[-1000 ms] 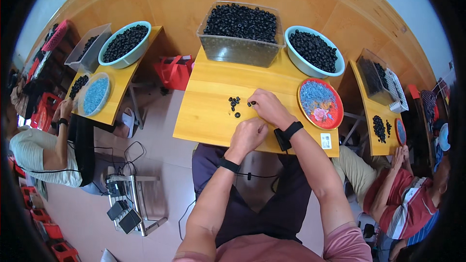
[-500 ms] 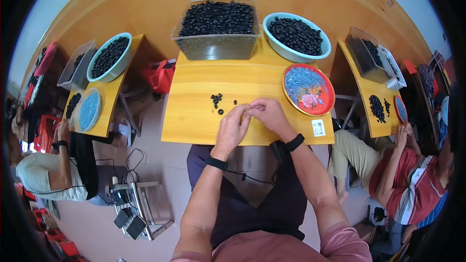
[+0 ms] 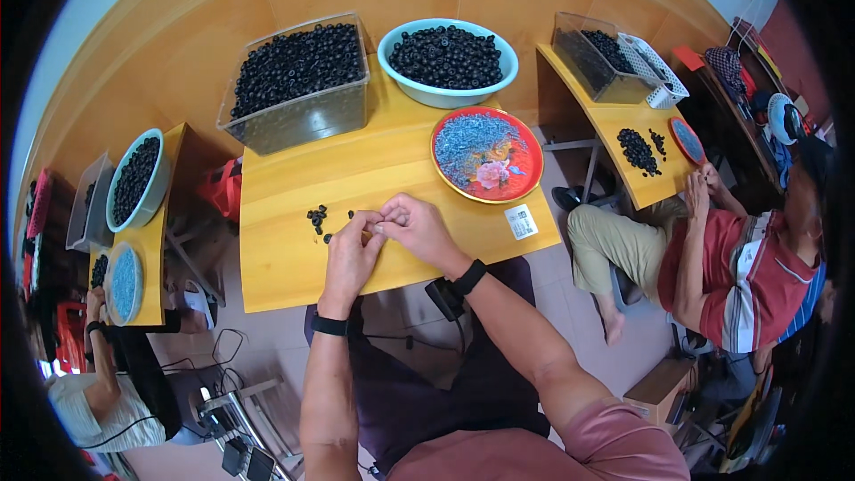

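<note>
Over the near part of the yellow table (image 3: 294, 180), my left hand (image 3: 350, 258) and my right hand (image 3: 417, 230) meet at their fingertips. Both hands are closed in a pinch, and whatever lies between the fingers is too small to make out. Just left of my left hand lie several small black ring-shaped pieces (image 3: 317, 216). To the right of my hands, a red round tray (image 3: 532, 174) with a flower pattern holds a heap of small blue-grey pins (image 3: 472, 144).
A clear bin (image 3: 307, 129) and a light-blue basin (image 3: 448, 96), both full of black pieces, stand at the table's back. A white label (image 3: 521, 222) sits by the right edge. People work at side tables: one in red (image 3: 704, 276) at right, one in white (image 3: 116, 405) at left.
The whole view has turned, so the table and its things now appear further left and tilted. My hands stay pinched together over the table beside the loose black pieces.
</note>
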